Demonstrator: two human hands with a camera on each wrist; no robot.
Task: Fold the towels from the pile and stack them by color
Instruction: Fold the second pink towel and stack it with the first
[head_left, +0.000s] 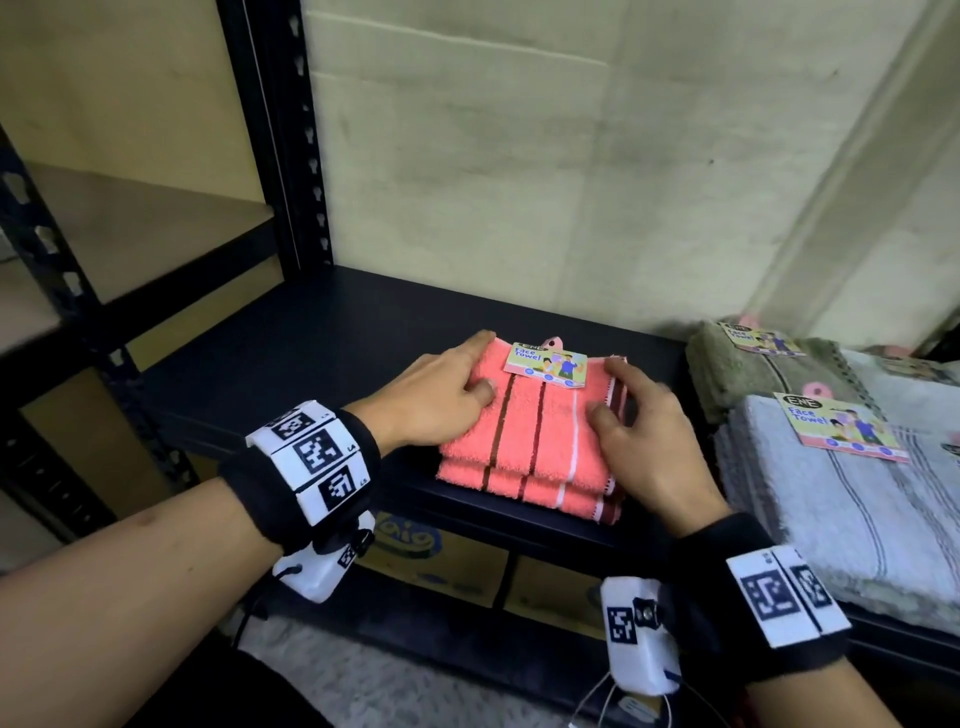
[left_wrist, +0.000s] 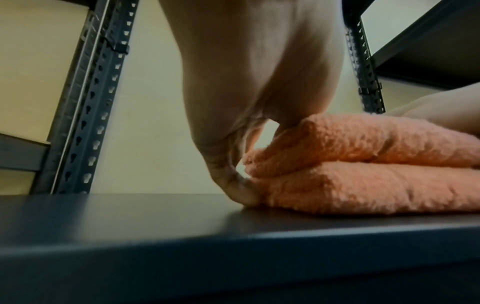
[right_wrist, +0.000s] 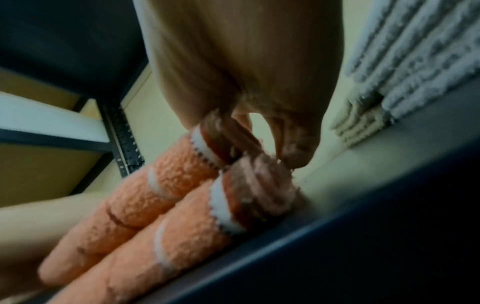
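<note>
Dark metal rack (head_left: 270, 130) on the left, pale wall (head_left: 519, 156) behind, black shelf (head_left: 311, 338) running across the middle. Cardboard boxes (head_left: 431, 561) tucked under the shelf.

Off to the right on that shelf: a light grey towel stack (head_left: 841, 519) nearest, an olive-grey towel (head_left: 737, 369) behind it toward the wall, each with a "Face Towel" card on top. Something pale further right, too cut off to tell.

Middle of the shelf, close to the front edge: two folded coral towels (head_left: 540, 441) with dark and white stripes, one on top of the other, edges pretty much lined up. Paper tag (head_left: 546, 365) lying on the top one's far end, small pink loop poking out behind it.

Left hand (head_left: 441, 400) on the left side of the stack: fingers spread flat over the top, so a released grip, just pressing. From the left wrist view, thumb (left_wrist: 233, 185) down against the side of the bottom towel, tip touching the shelf.

Right hand (head_left: 649, 441) on the right side: fingers loosely bent, tips resting on the top towel near the white stripe. From the right wrist view (blurry), thumb hanging beside the striped edges of the pile. Not clenched, not really grasping anything, more like squaring up the sides.

Black wristbands with square-code markers (head_left: 317, 457) on both wrists.
</note>
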